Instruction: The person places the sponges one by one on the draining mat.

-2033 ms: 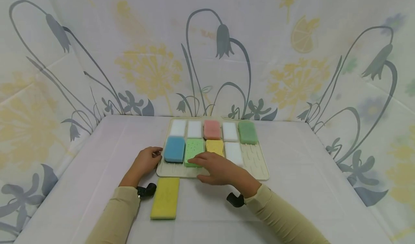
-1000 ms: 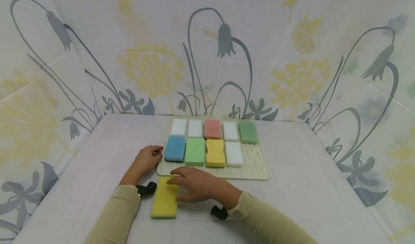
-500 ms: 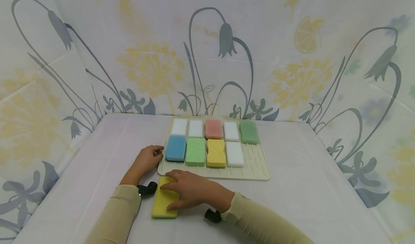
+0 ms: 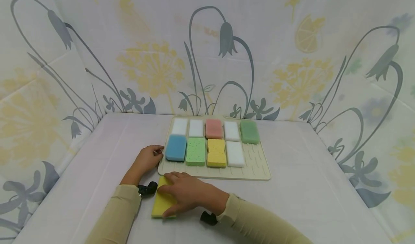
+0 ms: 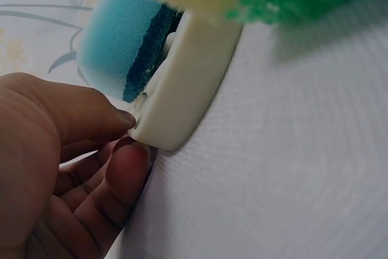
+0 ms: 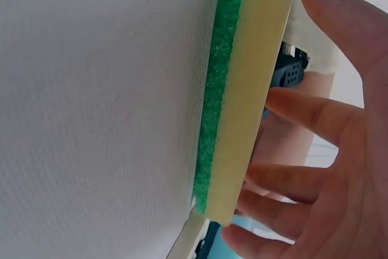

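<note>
At the left edge of the cream ridged tray (image 4: pixel 256 161), my left hand (image 4: pixel 145 162) pinches the rim. The left wrist view has the thumb (image 5: pixel 100 113) on top of the corner and a curled finger beneath it. My right hand (image 4: pixel 191 191) spreads over a long yellow sponge (image 4: pixel 160 206) that lies on the table in front of the tray. Seen from the right wrist, the sponge's green scouring side is down, and the spread fingers (image 6: pixel 297 183) are right at its upper yellow face. The hand hides much of the sponge in the head view.
Sponges stand in two rows on the tray: several white ones, a pink one (image 4: pixel 213 129), a dark green one (image 4: pixel 249 131), a blue one (image 4: pixel 176 147), a light green one (image 4: pixel 196 151) and a yellow one (image 4: pixel 216 153). A floral cloth (image 4: pixel 279 74) hangs behind.
My right hand has moved from over the light green sponge on the tray, left and toward me, to spread over the long yellow sponge. The left hand has stayed at the tray edge.
</note>
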{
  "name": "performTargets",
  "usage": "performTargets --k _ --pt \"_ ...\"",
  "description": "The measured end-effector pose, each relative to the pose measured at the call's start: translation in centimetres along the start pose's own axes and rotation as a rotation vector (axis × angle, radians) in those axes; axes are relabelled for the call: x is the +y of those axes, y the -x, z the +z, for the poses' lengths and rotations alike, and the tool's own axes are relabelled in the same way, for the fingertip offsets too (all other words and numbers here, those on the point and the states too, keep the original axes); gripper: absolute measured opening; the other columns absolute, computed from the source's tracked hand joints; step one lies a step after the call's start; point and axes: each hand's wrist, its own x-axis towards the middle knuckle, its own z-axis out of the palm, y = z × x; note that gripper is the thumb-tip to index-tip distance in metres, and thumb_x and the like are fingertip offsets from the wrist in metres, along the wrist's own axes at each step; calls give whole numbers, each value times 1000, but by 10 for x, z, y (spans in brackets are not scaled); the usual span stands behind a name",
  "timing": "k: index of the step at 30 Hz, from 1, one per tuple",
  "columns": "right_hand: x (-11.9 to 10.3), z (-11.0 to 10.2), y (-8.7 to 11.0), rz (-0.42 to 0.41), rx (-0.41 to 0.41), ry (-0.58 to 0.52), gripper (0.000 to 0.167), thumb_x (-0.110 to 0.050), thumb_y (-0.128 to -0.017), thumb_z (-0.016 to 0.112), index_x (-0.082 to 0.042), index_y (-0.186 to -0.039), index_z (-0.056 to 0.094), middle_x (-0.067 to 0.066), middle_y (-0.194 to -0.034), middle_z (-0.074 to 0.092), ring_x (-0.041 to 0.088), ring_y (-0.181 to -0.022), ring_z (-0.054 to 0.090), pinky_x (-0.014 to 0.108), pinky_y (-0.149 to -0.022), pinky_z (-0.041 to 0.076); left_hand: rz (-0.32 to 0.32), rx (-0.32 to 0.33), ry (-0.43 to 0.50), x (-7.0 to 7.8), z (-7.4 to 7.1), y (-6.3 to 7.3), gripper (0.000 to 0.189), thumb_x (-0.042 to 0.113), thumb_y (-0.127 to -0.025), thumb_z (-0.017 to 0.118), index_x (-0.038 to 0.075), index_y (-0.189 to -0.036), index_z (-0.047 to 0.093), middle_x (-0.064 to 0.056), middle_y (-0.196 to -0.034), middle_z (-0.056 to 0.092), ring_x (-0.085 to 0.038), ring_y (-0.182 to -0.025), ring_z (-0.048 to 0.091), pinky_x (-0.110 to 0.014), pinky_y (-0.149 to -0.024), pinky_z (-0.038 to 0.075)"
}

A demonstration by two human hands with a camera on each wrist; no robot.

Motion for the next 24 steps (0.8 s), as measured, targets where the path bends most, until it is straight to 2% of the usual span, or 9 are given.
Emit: performTargets --k 5,13,24 --pt "-4 0 -3 25 19 8 75 -79 -78 53 -36 -138 47 8 -149 40 24 -135 42 40 -107 41 -4 0 7 -1 0 0 40 17 -95 56 1 -131 58 -17 -113 66 -26 -96 63 -38 -77 54" --pt "-7 -3 -3 63 -27 -36 78 -77 -75 60 -36 -139 44 5 -147 40 22 -134 42 40 -107 41 -5 1 2 1 0 0 41 18 -95 56 1 -132 58 -17 -114 65 -27 -98 63 -39 -78 53" --pt "1 -3 5 15 -7 -6 72 -72 -73 66 -37 -134 47 3 -144 42 21 -128 47 35 -107 40 -15 -10 4 3 -3 1 40 16 -95 55 0 -132 57 -16 -115 65 -26 -99 64 -38 -78 53"
